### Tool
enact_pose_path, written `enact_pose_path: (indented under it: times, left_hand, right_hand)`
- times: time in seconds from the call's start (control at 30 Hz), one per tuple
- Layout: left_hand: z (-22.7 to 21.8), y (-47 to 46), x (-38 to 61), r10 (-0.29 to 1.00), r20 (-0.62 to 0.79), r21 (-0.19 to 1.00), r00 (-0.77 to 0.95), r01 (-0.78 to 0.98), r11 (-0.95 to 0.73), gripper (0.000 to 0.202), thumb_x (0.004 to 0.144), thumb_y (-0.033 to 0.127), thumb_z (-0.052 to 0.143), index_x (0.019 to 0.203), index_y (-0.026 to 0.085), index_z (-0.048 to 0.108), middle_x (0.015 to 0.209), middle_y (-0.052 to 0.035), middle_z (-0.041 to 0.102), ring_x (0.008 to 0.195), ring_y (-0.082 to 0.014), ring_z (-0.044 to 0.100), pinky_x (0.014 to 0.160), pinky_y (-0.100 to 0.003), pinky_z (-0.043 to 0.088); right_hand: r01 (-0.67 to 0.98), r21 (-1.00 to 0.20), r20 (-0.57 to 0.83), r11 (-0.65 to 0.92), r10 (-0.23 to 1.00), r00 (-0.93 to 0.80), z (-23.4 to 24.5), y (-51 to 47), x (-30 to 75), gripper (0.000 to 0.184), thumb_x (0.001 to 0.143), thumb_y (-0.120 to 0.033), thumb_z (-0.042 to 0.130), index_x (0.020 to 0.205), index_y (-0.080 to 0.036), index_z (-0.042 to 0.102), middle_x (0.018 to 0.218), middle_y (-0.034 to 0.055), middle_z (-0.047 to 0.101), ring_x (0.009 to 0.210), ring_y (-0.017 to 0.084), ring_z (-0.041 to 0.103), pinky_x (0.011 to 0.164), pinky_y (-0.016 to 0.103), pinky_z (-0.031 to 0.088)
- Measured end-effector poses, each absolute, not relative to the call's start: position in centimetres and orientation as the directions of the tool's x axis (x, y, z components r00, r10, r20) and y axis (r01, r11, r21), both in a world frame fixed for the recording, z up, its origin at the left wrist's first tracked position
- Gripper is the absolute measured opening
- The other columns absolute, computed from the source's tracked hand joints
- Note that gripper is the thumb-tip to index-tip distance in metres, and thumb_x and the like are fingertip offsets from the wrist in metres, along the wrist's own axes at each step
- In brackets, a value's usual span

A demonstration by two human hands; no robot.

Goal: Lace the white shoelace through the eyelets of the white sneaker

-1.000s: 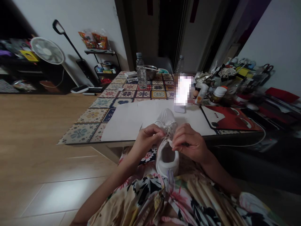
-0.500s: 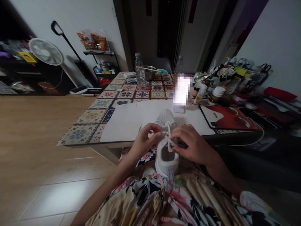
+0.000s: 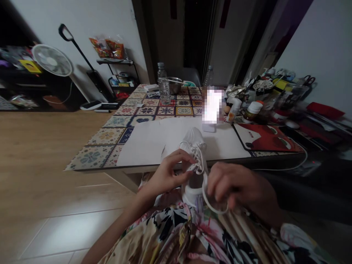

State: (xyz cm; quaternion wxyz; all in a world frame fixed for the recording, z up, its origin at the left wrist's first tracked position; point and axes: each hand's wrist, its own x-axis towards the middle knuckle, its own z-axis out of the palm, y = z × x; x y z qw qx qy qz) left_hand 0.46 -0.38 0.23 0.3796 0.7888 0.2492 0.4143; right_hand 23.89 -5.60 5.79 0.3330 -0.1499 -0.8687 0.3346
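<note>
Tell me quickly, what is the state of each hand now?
Left hand: closed, pinching the laces on the shoe.
Right hand: closed on a lace end, pulled toward the body.

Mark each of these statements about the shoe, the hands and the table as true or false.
1. The white shoe points its toe toward the table. True.
2. The right hand holds a loop of white shoelace. True.
3. The left hand rests flat on the floor. False: it pinches the laces at the shoe.
4. The two water bottles lie on their sides. False: the nearer water bottle and the one behind it stand upright.
5. The shoe is black. False: it is white.
</note>
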Motion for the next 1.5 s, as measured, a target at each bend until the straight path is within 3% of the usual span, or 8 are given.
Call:
enact_pose_path:
  times: [0.17,0.47,0.83,0.97,1.13,1.27,1.4,1.5]
  left_hand:
    - [0.0,-0.6,0.8,0.703,0.452,0.815,0.549,0.066,-0.576,0.009,0.084,0.016,0.061,0.092,0.019,0.063,0.093,-0.0050,0.060,0.082,-0.0155,0.056,0.074,-0.028,0.044]
    - [0.1,-0.7,1.2,0.689,0.465,0.801,0.556,0.067,-0.595,0.007,0.083,0.012,0.058,0.086,0.018,0.058,0.093,-0.0048,0.058,0.084,-0.0164,0.055,0.072,-0.027,0.043]
    - [0.3,-1.0,1.8,0.746,0.440,0.825,0.499,0.103,-0.555,0.007,0.087,0.023,0.060,0.085,0.017,0.057,0.086,-0.0031,0.055,0.081,-0.0162,0.050,0.072,-0.027,0.040]
    - [0.1,-0.8,1.9,0.741,0.409,0.896,0.533,-0.080,-0.437,0.016,0.086,0.030,0.064,0.078,0.016,0.060,0.087,-0.0042,0.054,0.084,-0.0172,0.051,0.076,-0.030,0.040]
    - [-0.5,-0.6,1.4,0.735,0.387,0.907,0.558,-0.374,-0.194,0.033,0.082,0.045,0.071,0.067,0.016,0.064,0.083,-0.0031,0.050,0.080,-0.0157,0.049,0.074,-0.029,0.039]
    - [-0.4,-0.4,0.5,0.759,0.438,0.839,0.481,-0.522,-0.153,0.035,0.080,0.044,0.073,0.062,0.015,0.062,0.081,-0.0025,0.048,0.076,-0.0145,0.047,0.068,-0.026,0.038]
    - [0.8,-0.5,-0.4,0.771,0.546,0.709,0.328,-0.671,-0.217,0.037,0.078,0.043,0.075,0.057,0.016,0.060,0.075,-0.0018,0.047,0.071,-0.0140,0.047,0.064,-0.025,0.040]
    - [1.7,-1.0,-0.8,0.770,0.626,0.593,0.122,-0.715,-0.370,0.033,0.076,0.039,0.077,0.057,0.017,0.062,0.071,-0.0006,0.048,0.068,-0.0123,0.048,0.062,-0.023,0.042]
  right_hand:
    - [0.495,-0.520,0.389,0.696,0.709,-0.589,4.3,-3.3,24.1,0.014,0.097,-0.028,0.052,0.101,-0.021,0.064,0.095,0.0057,0.067,0.089,0.019,0.063,0.078,0.032,0.050]
    - [0.350,-0.586,0.470,0.731,0.659,-0.587,3.3,-2.6,22.7,0.017,0.087,-0.010,0.058,0.098,-0.022,0.062,0.095,0.0037,0.065,0.090,0.018,0.061,0.082,0.032,0.049]
    - [0.367,-0.610,0.516,0.702,0.704,-0.489,2.5,-2.7,21.8,0.011,0.087,-0.010,0.061,0.091,-0.020,0.058,0.089,0.0010,0.059,0.083,0.015,0.057,0.075,0.025,0.046]
    - [0.388,-0.640,0.484,0.664,0.740,-0.468,2.5,-2.7,21.9,0.006,0.089,-0.017,0.063,0.086,-0.020,0.059,0.086,0.0010,0.058,0.081,0.015,0.057,0.072,0.026,0.046]
    - [0.321,-0.644,0.464,0.694,0.688,-0.557,2.6,-2.5,22.2,0.008,0.094,-0.024,0.060,0.087,-0.020,0.062,0.092,0.0030,0.056,0.090,0.016,0.056,0.083,0.030,0.047]
    - [0.249,-0.654,0.456,0.714,0.635,-0.623,2.9,-2.6,22.9,0.017,0.094,-0.036,0.059,0.087,-0.022,0.066,0.099,0.0049,0.055,0.100,0.019,0.053,0.093,0.037,0.043]
    - [-0.055,-0.798,0.524,0.600,0.647,-0.554,3.4,-3.2,23.7,0.027,0.093,-0.044,0.059,0.077,-0.022,0.062,0.083,0.0027,0.058,0.081,0.018,0.057,0.076,0.034,0.048]
    - [-0.302,-0.802,0.595,0.516,0.738,-0.319,3.4,-3.8,23.7,0.025,0.092,-0.042,0.061,0.077,-0.023,0.059,0.061,-0.0026,0.054,0.058,0.015,0.054,0.057,0.029,0.046]
